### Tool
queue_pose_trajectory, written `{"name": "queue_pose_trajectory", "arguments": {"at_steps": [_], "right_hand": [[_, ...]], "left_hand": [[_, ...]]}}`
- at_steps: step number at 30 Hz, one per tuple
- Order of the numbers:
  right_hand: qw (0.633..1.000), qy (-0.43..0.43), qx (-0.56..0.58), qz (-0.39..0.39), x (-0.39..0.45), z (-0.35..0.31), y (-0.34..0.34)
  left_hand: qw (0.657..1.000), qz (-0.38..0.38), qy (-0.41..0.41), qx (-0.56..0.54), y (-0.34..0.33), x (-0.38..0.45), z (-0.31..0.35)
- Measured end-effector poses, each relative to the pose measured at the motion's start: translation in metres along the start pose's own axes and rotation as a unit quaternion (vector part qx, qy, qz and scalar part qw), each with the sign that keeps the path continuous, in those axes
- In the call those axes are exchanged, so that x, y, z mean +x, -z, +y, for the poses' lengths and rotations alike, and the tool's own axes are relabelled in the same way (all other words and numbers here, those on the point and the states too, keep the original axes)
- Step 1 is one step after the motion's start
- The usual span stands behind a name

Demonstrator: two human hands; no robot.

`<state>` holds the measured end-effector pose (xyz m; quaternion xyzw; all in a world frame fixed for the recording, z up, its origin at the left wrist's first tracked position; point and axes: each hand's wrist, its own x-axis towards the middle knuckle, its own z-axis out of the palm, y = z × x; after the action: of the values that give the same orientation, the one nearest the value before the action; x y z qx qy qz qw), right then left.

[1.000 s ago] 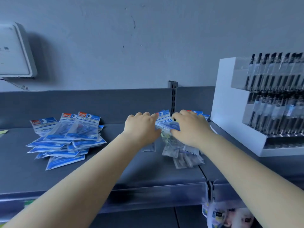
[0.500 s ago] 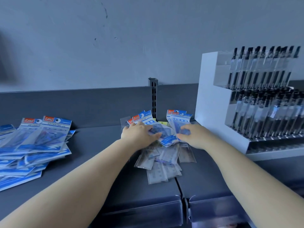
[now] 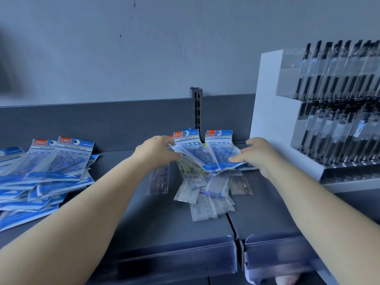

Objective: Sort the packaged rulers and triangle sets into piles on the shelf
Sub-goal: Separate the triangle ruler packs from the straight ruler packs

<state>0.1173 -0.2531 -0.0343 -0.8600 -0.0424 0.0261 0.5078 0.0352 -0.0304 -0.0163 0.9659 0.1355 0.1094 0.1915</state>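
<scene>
Gathering geometric-set packets from the mixed heap on the shelf (image 3: 144,219).

The left hand (image 3: 155,152) and right hand (image 3: 258,155), fingers curled, pinch a fan of blue geometric-set packets (image 3: 207,153) at 12 o'clock, above loose clear-sleeved rulers (image 3: 205,194); the sorted pile (image 3: 47,173) lies at 9 o'clock. Risk: the slick fanned packets may slip or drag rulers along.

Cool, dim bluish light; soft focus throughout; left edge smeared; wide-angle bending at the borders.
</scene>
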Motion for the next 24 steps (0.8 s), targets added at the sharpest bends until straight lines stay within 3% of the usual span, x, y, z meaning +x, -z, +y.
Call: {"name": "queue_pose_trajectory", "arguments": {"at_steps": [7,12,15,18,24], "right_hand": [[0.992,0.001,0.102,-0.076,-0.013,-0.008,-0.002],[0.971,0.019,0.206,-0.118,-0.032,-0.022,-0.011],[0.967,0.037,0.216,-0.130,-0.045,-0.030,-0.016],[0.969,0.068,0.206,-0.115,-0.056,-0.037,-0.019],[0.962,0.074,0.228,-0.128,-0.074,-0.040,-0.035]], "left_hand": [[0.988,-0.081,0.062,0.120,0.003,-0.016,-0.029],[0.972,-0.097,0.107,0.184,0.022,-0.032,-0.020],[0.971,-0.107,0.136,0.163,0.028,-0.037,-0.020],[0.977,-0.112,0.167,0.075,0.029,-0.044,-0.023],[0.982,-0.074,0.172,0.032,0.028,-0.062,-0.030]]}}
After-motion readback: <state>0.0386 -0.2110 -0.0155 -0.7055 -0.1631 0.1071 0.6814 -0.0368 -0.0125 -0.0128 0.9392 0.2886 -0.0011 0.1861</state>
